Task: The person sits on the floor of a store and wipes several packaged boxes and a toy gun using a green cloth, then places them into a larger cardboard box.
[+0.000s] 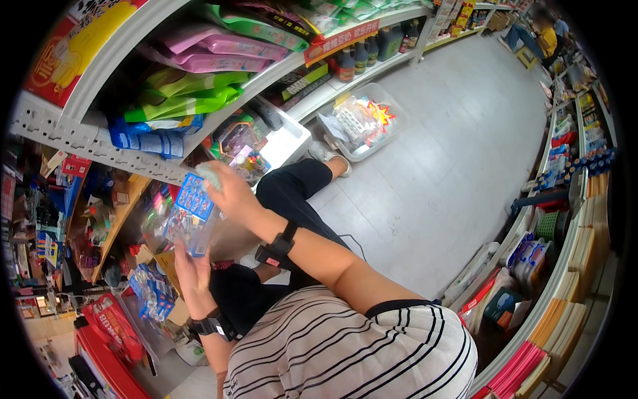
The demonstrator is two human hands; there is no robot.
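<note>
Head view: Blue box (193, 199) held up in two hands

The left hand (193, 266) grips the patterned box by its lower end, fingers closed on it. The right hand (232, 193) curls around a grey-green cloth (209, 175) at the upper end; whether its fingers touch the box I cannot tell. The box is left of a white container (290, 143).
</note>
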